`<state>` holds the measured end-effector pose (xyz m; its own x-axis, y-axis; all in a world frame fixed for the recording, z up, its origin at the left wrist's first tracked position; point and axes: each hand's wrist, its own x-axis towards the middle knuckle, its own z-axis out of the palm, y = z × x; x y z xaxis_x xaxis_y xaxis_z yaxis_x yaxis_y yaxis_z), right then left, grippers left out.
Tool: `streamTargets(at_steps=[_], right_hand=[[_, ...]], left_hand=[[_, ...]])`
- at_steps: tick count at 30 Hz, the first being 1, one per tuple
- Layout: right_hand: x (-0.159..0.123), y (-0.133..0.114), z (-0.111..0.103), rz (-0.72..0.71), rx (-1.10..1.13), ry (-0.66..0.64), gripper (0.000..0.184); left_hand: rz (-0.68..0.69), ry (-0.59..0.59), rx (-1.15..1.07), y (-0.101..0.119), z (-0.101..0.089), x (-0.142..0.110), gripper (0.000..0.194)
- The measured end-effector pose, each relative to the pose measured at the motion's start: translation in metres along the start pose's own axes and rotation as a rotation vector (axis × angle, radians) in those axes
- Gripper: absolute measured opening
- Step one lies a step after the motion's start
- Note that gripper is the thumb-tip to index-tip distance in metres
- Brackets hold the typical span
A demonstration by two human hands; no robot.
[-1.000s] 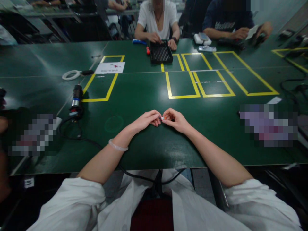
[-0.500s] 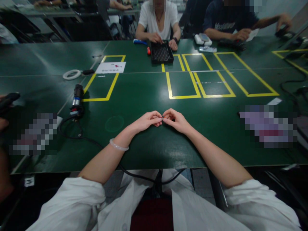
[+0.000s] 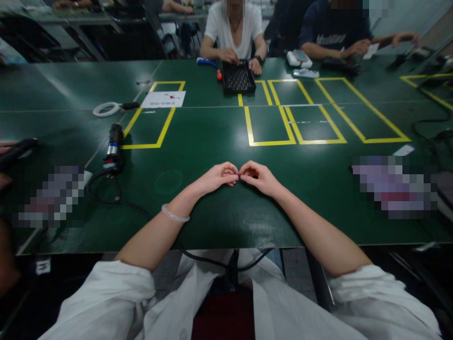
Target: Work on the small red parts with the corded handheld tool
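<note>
My left hand [image 3: 223,174] and my right hand [image 3: 257,175] meet fingertip to fingertip above the green table [image 3: 212,222]. Pinched between them is a small red and dark part [image 3: 240,175], mostly covered by the fingers; its kind is too small to make out. Both hands are closed on it, thumbs toward me and the other fingers curled. A pale bangle [image 3: 175,214] circles my left wrist.
A black cylindrical tool [image 3: 113,141] with a cable stands to the left. Blurred flat objects [image 3: 394,184] lie at right and left. Yellow tape [image 3: 272,142] marks rectangles. Across the table a co-worker reaches into a black tray [image 3: 239,85]; another sits at far right.
The small part has turned between my fingers: its white and orange face showed earlier, now mostly red shows. My hands stay in place. The far-right co-worker's arm has reached outward.
</note>
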<state>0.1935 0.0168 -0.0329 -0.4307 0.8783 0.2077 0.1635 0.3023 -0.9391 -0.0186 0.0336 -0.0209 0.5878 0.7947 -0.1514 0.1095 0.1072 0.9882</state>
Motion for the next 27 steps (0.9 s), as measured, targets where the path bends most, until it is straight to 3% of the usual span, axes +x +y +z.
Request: streamTargets(at_steps=[6, 15, 27], right_hand=[[-0.0001, -0.0002, 0.0013, -0.008, -0.035, 0.029, 0.026], [-0.0007, 0.0027, -0.001, -0.051, -0.153, 0.015, 0.016], [-0.0007, 0.0031, -0.0006, -0.055, -0.16, -0.001, 0.016]], left_hand=[[0.027, -0.002, -0.008, 0.0007, 0.0001, -0.0005, 0.035], [0.018, 0.013, -0.018, -0.0002, 0.0006, -0.0003, 0.036], [0.014, 0.001, -0.004, -0.0012, 0.0003, 0.0002, 0.036]])
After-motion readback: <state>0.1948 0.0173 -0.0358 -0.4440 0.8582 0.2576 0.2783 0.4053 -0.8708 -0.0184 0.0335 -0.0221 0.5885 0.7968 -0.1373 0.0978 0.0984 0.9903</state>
